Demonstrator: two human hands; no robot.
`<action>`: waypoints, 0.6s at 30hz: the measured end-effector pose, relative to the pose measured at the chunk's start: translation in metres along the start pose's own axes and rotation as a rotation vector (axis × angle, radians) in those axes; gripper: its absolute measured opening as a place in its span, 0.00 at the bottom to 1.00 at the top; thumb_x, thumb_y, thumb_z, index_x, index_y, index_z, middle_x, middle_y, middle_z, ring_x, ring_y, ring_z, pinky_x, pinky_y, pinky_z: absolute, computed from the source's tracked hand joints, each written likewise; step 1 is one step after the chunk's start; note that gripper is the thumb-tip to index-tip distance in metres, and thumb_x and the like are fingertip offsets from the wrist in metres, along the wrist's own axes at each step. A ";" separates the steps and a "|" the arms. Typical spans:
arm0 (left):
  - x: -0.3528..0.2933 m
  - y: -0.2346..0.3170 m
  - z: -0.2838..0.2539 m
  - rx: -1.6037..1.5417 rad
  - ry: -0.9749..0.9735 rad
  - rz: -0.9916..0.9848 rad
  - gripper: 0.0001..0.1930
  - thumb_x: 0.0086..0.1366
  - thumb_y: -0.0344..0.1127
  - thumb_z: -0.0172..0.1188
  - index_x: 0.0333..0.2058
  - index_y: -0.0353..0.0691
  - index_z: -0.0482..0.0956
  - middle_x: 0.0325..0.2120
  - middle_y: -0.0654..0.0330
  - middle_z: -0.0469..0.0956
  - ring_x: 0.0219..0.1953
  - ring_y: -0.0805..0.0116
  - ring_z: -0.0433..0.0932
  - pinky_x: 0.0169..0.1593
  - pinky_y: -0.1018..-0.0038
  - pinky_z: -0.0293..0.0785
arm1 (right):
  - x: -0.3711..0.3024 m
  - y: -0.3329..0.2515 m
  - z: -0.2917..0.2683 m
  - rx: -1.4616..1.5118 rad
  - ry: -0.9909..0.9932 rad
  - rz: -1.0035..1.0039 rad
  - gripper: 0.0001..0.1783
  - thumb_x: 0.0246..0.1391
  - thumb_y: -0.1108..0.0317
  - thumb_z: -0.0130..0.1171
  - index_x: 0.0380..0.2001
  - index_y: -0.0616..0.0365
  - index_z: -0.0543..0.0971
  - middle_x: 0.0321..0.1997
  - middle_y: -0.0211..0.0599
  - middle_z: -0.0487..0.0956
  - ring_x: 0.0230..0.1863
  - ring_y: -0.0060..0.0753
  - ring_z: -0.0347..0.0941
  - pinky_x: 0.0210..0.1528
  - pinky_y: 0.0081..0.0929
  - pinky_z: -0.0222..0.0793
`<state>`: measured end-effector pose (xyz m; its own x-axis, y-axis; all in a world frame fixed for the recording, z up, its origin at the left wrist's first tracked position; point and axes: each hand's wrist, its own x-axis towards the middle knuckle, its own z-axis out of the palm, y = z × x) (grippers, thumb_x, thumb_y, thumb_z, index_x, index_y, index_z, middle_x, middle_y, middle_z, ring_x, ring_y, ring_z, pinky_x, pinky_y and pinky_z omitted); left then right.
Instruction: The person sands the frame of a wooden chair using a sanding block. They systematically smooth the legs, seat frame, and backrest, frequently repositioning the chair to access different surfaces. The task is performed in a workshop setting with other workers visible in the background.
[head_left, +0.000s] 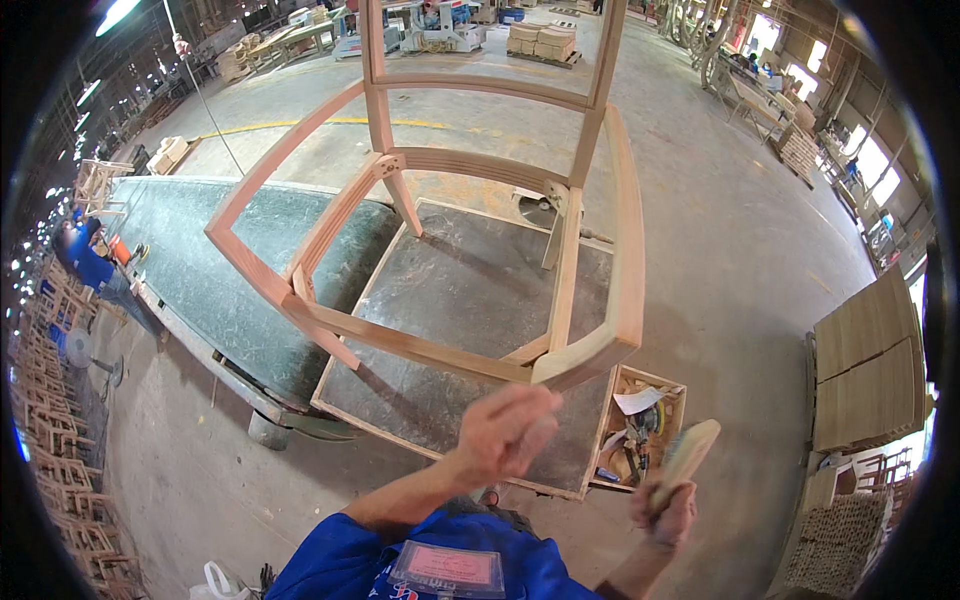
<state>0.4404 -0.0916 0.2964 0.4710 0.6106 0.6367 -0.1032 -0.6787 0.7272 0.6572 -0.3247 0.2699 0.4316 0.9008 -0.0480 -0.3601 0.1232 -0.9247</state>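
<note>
Wooden chair frame [440,220] standing upright on grey work platform [470,290], front legs resting near platform's front edge. Left hand [505,428] hovering, blurred, fingers curling loosely, holding nothing, just below frame's front right corner. Right hand [665,510] wrapping tight around pale wooden block [688,455], beside tool tray [640,430] at platform's right corner.

Risk: frame sitting unclamped; push could be sliding it off front edge. Block could be slipping, denting rail.

– How is your light around the chair frame [450,230]?
– Bright and even: daylight floods in from openings far right of it, shadows under it stay soft. Your left hand [505,430] blurs in front of it; straight edges bend toward the dark rim.
</note>
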 end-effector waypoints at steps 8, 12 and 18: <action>0.011 0.047 -0.127 0.165 0.281 -0.159 0.19 0.70 0.39 0.56 0.49 0.27 0.75 0.40 0.45 0.80 0.37 0.54 0.81 0.42 0.67 0.78 | 0.105 0.007 0.294 -0.743 -0.284 -0.672 0.22 0.62 0.68 0.52 0.57 0.66 0.74 0.42 0.50 0.77 0.35 0.50 0.77 0.36 0.39 0.75; 0.017 0.045 -0.230 0.163 0.447 -0.089 0.21 0.73 0.42 0.49 0.52 0.28 0.74 0.44 0.51 0.79 0.45 0.63 0.77 0.53 0.67 0.73 | 0.130 0.027 0.410 -0.596 -0.509 -0.900 0.32 0.56 0.69 0.57 0.63 0.68 0.67 0.53 0.51 0.75 0.40 0.48 0.76 0.39 0.38 0.76; 0.057 0.035 -0.384 0.280 0.859 0.194 0.22 0.74 0.36 0.48 0.59 0.24 0.67 0.38 0.52 0.79 0.31 0.72 0.75 0.32 0.77 0.71 | 0.209 0.028 0.528 -0.410 -0.768 -1.083 0.20 0.56 0.68 0.60 0.51 0.66 0.78 0.44 0.51 0.79 0.40 0.50 0.78 0.38 0.38 0.77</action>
<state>0.1268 0.0762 0.4564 -0.3555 0.4933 0.7939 0.1560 -0.8061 0.5708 0.3008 0.0866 0.4329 -0.2692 0.4535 0.8496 0.1811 0.8903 -0.4178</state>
